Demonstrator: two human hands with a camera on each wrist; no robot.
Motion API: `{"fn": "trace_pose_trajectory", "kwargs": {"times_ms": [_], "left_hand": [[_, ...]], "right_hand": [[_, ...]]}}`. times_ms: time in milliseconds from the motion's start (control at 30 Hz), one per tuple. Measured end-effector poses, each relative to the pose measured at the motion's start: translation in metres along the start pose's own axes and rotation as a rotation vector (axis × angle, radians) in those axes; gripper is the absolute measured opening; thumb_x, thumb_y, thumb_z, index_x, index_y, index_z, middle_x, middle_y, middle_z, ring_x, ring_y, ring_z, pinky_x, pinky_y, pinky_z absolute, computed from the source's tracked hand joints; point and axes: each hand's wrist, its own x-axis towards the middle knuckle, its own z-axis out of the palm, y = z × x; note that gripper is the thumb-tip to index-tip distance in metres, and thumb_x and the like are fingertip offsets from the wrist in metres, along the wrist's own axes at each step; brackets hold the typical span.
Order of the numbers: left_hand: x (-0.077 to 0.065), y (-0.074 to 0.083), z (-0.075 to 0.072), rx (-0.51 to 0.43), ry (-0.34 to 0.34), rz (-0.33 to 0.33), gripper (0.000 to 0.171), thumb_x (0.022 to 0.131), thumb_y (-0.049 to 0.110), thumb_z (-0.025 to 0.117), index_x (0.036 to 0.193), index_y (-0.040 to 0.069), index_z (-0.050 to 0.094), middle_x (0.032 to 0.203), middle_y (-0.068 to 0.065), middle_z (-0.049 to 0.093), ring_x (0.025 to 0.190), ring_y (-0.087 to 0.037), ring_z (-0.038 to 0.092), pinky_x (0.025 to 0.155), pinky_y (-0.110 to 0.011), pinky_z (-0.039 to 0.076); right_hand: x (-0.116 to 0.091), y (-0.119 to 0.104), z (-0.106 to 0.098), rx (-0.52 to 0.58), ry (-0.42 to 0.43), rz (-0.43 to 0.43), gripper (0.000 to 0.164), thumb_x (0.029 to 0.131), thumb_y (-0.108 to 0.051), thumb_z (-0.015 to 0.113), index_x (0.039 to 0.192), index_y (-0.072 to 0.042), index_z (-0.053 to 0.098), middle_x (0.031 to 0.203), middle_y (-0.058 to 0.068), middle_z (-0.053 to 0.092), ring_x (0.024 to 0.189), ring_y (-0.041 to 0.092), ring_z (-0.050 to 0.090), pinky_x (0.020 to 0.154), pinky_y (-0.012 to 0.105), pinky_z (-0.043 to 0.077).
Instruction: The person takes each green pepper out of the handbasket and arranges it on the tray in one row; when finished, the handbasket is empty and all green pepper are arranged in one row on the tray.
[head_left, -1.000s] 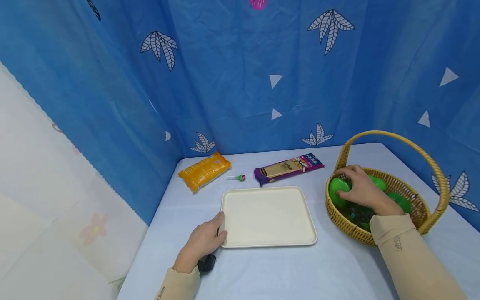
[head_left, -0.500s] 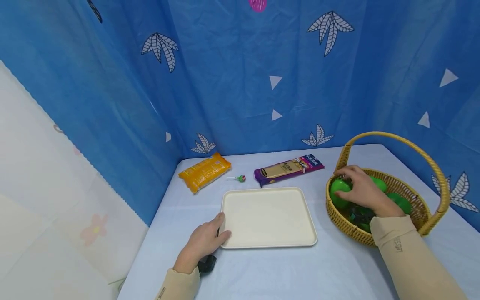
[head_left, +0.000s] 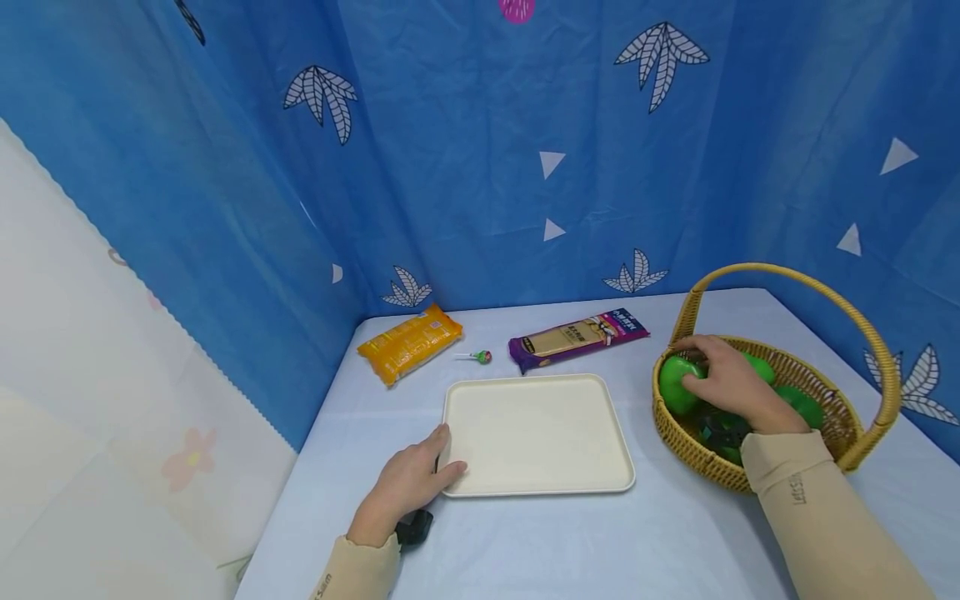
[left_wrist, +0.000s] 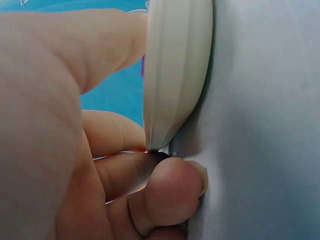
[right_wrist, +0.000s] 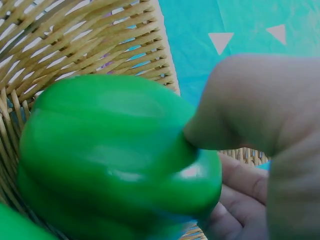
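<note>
Blue curtain with printed white leaves hangs behind a table, which is covered by a pale smooth cloth; at the right of this surface stands a yellow-brown woven wicker basket with a high arched handle; inside it, at the end which is closest to the tray, sits a glossy green bell-shaped pepper, with other green pieces farther right; the right hand comes over the near rim and grips this pepper, thumb pressed on its side and fingers bent behind it, so the space between them is filled by the pepper; its long axis I cannot tell surely, because the hand covers a part; well to the left lies a cream flat rectangular tray, whose long side runs from left to right; the left hand pinches its left edge, thumb over the rim and fingers curled outside; thus the right hand is clearly the nearer one to the pepper, while the tray lies between the left hand and the basket, with bare cloth separating tray and basket.
</note>
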Motion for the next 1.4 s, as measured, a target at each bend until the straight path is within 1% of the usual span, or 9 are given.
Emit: {"fn": "trace_pose_trajectory", "kwargs": {"times_ms": [167, 267, 400, 533, 633, 867, 1033, 1200, 1400], "left_hand": [[0.0, 0.001, -0.001, 0.002, 0.001, 0.006, 0.085, 0.098, 0.053, 0.061, 0.157, -0.004, 0.037, 0.159, -0.018, 0.045, 0.139, -0.034, 0.053, 0.11, -0.05, 0.046], [0.0, 0.001, -0.001, 0.0, 0.004, 0.01, 0.085, 0.098, 0.053, 0.061, 0.157, -0.004, 0.037, 0.159, -0.018, 0.045, 0.139, -0.034, 0.053, 0.11, -0.051, 0.046], [0.0, 0.0, -0.001, 0.0, 0.007, 0.008, 0.085, 0.098, 0.053, 0.061, 0.157, -0.003, 0.037, 0.159, -0.018, 0.044, 0.14, -0.034, 0.052, 0.111, -0.05, 0.046], [0.0, 0.0, -0.001, 0.002, 0.013, 0.014, 0.085, 0.098, 0.052, 0.061, 0.157, -0.004, 0.037, 0.159, -0.018, 0.044, 0.14, -0.034, 0.052, 0.111, -0.05, 0.046], [0.0, -0.001, -0.001, 0.002, 0.015, 0.02, 0.084, 0.098, 0.052, 0.061, 0.157, -0.004, 0.037, 0.159, -0.019, 0.044, 0.139, -0.034, 0.053, 0.11, -0.05, 0.046], [0.0, -0.001, -0.001, 0.0, 0.012, 0.021, 0.083, 0.098, 0.05, 0.062, 0.157, -0.004, 0.037, 0.158, -0.019, 0.045, 0.139, -0.035, 0.053, 0.11, -0.051, 0.046], [0.001, 0.0, -0.001, 0.006, 0.009, 0.019, 0.083, 0.098, 0.049, 0.062, 0.157, -0.004, 0.037, 0.159, -0.019, 0.045, 0.139, -0.035, 0.053, 0.11, -0.051, 0.047], [0.001, 0.002, -0.001, 0.009, 0.005, 0.017, 0.083, 0.098, 0.05, 0.062, 0.157, -0.004, 0.038, 0.159, -0.018, 0.045, 0.139, -0.035, 0.053, 0.11, -0.05, 0.046], [0.001, 0.001, -0.001, 0.011, 0.008, 0.019, 0.082, 0.097, 0.048, 0.064, 0.156, -0.003, 0.039, 0.158, -0.019, 0.045, 0.14, -0.035, 0.052, 0.11, -0.05, 0.046]], "right_hand": [[0.0, 0.002, -0.001, -0.005, -0.012, 0.034, 0.063, 0.091, -0.018, 0.069, 0.144, 0.008, 0.046, 0.135, 0.033, 0.052, 0.115, 0.048, 0.054, 0.09, 0.064, 0.049], [0.0, 0.004, -0.003, -0.031, -0.032, 0.084, 0.073, 0.093, -0.03, 0.071, 0.146, 0.012, 0.043, 0.135, 0.037, 0.052, 0.115, 0.05, 0.054, 0.092, 0.065, 0.048], [0.0, 0.005, -0.005, -0.056, -0.067, 0.17, 0.09, 0.093, -0.049, 0.068, 0.148, 0.015, 0.038, 0.138, 0.04, 0.05, 0.12, 0.056, 0.052, 0.098, 0.07, 0.045], [0.0, 0.005, -0.006, -0.056, -0.078, 0.21, 0.088, 0.094, -0.051, 0.064, 0.148, 0.014, 0.039, 0.138, 0.04, 0.05, 0.12, 0.056, 0.051, 0.097, 0.07, 0.045], [0.0, 0.004, -0.005, -0.037, -0.079, 0.193, 0.082, 0.094, -0.043, 0.064, 0.148, 0.013, 0.039, 0.137, 0.039, 0.052, 0.119, 0.054, 0.054, 0.094, 0.067, 0.048], [-0.001, 0.0, -0.003, 0.044, -0.09, 0.124, 0.077, 0.091, -0.029, 0.069, 0.151, 0.009, 0.038, 0.138, 0.035, 0.053, 0.12, 0.05, 0.054, 0.091, 0.063, 0.05], [-0.001, -0.001, -0.004, 0.045, -0.084, 0.082, 0.071, 0.088, -0.017, 0.068, 0.149, 0.007, 0.041, 0.136, 0.032, 0.053, 0.119, 0.047, 0.052, 0.09, 0.061, 0.05], [-0.002, -0.004, -0.005, 0.003, -0.029, 0.041, 0.066, 0.087, -0.015, 0.07, 0.145, 0.005, 0.046, 0.129, 0.03, 0.052, 0.113, 0.045, 0.051, 0.086, 0.061, 0.05], [-0.002, -0.004, -0.005, -0.012, -0.025, 0.028, 0.075, 0.087, -0.02, 0.075, 0.15, 0.003, 0.042, 0.13, 0.03, 0.05, 0.113, 0.046, 0.051, 0.085, 0.062, 0.051]]}}
